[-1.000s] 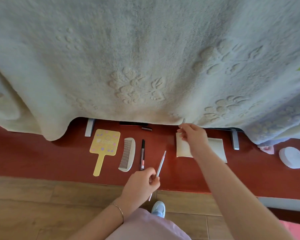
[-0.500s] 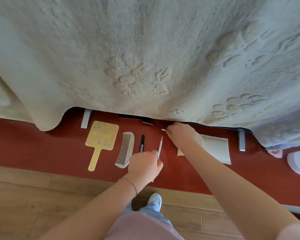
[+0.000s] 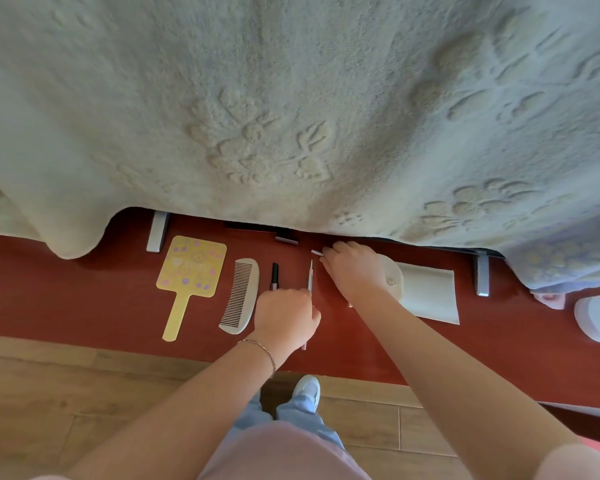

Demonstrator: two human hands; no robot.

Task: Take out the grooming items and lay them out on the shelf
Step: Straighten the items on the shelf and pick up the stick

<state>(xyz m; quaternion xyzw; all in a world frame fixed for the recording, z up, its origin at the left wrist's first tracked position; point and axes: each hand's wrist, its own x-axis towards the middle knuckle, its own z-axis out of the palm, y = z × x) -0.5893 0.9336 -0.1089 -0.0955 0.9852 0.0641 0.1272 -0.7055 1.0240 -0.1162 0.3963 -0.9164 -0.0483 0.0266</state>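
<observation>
On the red shelf (image 3: 84, 306) lie a yellow hand mirror (image 3: 191, 268), a white comb (image 3: 241, 294) and a black pen-shaped stick (image 3: 274, 275), side by side. My left hand (image 3: 286, 317) grips a thin silver tool (image 3: 310, 280) right of the black stick, its tip pointing toward the blanket. My right hand (image 3: 354, 271) pinches a small silvery piece (image 3: 316, 252) at its fingertips, just above the thin tool. Partly under that hand's wrist lies a white pouch (image 3: 430, 292) with its flap open.
A thick cream blanket (image 3: 291, 98) hangs over the back of the shelf and hides it. Two grey metal brackets (image 3: 157, 232) (image 3: 482, 277) stand on the shelf. A black item (image 3: 257, 226) peeks from under the blanket. A white oval object (image 3: 598, 318) sits far right. Wooden floor lies below.
My left hand has brought the thin silver tool down beside the black stick. My right hand has moved left from the pouch with the small silvery piece.
</observation>
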